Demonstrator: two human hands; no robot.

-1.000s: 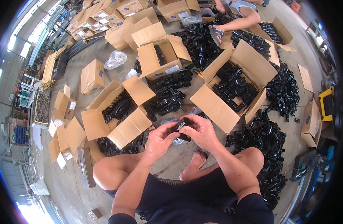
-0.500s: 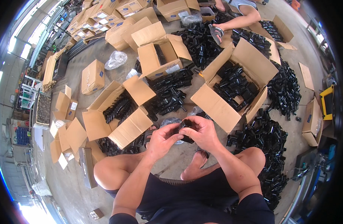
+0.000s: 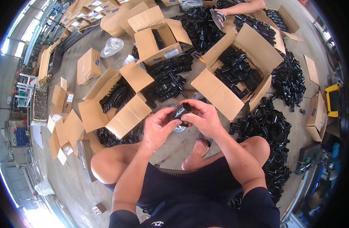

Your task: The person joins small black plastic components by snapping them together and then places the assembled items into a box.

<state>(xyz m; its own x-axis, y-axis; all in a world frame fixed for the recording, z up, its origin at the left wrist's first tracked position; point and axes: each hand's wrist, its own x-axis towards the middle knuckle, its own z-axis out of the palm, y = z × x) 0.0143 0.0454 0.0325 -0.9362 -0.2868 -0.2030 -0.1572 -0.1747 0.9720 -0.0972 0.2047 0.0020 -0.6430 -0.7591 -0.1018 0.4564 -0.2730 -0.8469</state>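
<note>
Between both hands, in front of my knees, I hold a black tubular fitting (image 3: 181, 111) with one round open end facing up. My left hand (image 3: 159, 127) grips it from the left, thumb against its side. My right hand (image 3: 203, 118) pinches it from the right, fingers curled around the back. Beyond my left hand stands an open cardboard box (image 3: 123, 121) with rows of black parts inside. Ahead to the right is a larger open box (image 3: 216, 95) part-filled with similar black fittings (image 3: 237, 74).
Loose black fittings are piled on the floor to my right (image 3: 263, 140) and ahead (image 3: 165, 78). Another open carton (image 3: 146, 45) and a closed carton (image 3: 88, 66) stand farther off. Clear plastic bags (image 3: 112, 47) lie about. Another person's sandalled foot (image 3: 219, 18) rests beside the far pile.
The fitting has been turned between my hands, so its round open end now shows. Both hands are slightly farther from my body, and the whole view has shifted a little.
</note>
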